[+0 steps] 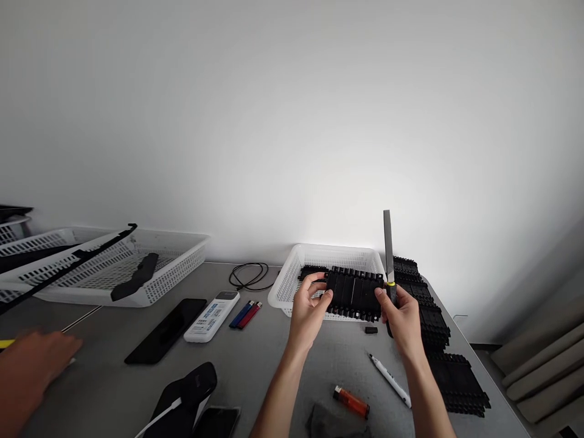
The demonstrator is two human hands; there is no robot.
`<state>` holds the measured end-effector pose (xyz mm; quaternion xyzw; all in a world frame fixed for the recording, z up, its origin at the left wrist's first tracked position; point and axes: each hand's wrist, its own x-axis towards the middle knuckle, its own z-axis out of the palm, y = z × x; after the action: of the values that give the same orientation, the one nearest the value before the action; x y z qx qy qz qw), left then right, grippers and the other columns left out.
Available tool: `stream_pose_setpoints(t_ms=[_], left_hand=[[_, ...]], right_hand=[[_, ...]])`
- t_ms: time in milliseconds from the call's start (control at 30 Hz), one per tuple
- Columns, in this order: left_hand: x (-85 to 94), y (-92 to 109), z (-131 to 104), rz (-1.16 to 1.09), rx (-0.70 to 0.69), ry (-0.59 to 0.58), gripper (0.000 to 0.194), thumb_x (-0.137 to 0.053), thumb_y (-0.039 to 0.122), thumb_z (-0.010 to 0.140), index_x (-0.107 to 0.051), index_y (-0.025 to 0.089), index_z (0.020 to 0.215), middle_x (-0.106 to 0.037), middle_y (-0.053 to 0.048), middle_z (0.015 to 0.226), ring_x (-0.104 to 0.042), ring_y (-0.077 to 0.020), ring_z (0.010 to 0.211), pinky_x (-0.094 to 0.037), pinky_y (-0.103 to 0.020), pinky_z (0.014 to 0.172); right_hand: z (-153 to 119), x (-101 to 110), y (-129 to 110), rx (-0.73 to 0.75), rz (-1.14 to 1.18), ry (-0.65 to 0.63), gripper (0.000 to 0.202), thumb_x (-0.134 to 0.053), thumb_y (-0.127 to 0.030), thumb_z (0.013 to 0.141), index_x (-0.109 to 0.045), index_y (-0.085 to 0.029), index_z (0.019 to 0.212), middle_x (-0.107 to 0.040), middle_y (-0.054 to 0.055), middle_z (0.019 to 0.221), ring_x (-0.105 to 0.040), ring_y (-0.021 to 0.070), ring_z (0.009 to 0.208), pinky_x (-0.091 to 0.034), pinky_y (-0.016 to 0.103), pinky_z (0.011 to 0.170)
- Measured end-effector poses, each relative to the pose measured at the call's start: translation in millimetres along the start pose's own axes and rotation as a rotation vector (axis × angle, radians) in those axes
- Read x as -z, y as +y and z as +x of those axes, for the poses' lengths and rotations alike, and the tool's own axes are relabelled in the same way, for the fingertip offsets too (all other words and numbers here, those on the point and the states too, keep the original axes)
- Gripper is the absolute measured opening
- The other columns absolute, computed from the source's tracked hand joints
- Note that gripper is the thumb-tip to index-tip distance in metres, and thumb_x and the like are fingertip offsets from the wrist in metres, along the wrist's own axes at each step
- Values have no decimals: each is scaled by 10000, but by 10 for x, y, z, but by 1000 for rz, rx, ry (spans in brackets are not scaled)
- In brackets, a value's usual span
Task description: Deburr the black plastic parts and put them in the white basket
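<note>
My left hand (309,309) grips the left end of a black ribbed plastic panel (353,292), thumb on its face. My right hand (404,316) has its thumb at the panel's right end and also holds a flat metal file (388,243), blade upward, by its black and yellow handle. The panel is held up in front of a white plastic basket (285,280), hiding part of it. Another black ribbed panel (310,271) lies in the basket. Beyond my right hand, stacks of similar black panels (456,380) line the table's right side.
Below the panel lie a black cap (371,330), a white marker (390,380) and an orange lighter (351,401). Further left are two lighters (245,314), a white power bank (212,316), a black phone (166,330) and a larger basket (177,274). Another person's blurred hand (39,371) is at far left.
</note>
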<state>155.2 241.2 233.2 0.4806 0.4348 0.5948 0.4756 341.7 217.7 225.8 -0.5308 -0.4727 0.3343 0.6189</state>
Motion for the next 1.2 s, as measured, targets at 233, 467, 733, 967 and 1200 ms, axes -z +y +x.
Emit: stream_pose_setpoints(t_ms=[233,467,733,967,1200], left_hand=[[93,-78,40,65,96,-87,515,-695,367,778,-556,198,1245,-641,-87,1068,-616,-191,946,-468,-249,725],[37,-23,18,31,57,-340,451,-675,435,830,-594,196,1203,-692,-91,1091,-636,-224,993,-482,-311,863],[12,-113,58,83,68,-149,421,-700,455,799,-612,173,1098,-686,-60,922,-633,-213,898,-476,-298,790],[46,-232,114,77,23,-31,605,-716,454,786,-493,167,1270,-654,-23,810,-638,-193,811,-470,-278,713],[24,-216,107,104,-19,-77,496,-699,432,800,-543,179,1198,-712,-61,879,-673,-218,864,-488,-291,748]], right_hand=[[64,34,133,23,-84,10,414,-671,-560,788,-590,-159,723,-407,-52,507,-341,107,485,-251,240,460],[71,60,61,97,-203,6,428,-646,-568,802,-597,-154,704,-461,-24,597,-363,116,556,-293,237,498],[50,99,22,174,-182,4,441,-520,-569,905,-540,-187,685,-478,-16,600,-391,120,535,-299,239,490],[-15,178,-66,126,-460,-50,488,-417,-622,937,-623,-189,845,-530,-9,582,-380,127,471,-257,251,472],[-63,93,-78,190,-629,-43,541,-554,-720,816,-621,-200,682,-595,23,599,-493,163,526,-316,258,510]])
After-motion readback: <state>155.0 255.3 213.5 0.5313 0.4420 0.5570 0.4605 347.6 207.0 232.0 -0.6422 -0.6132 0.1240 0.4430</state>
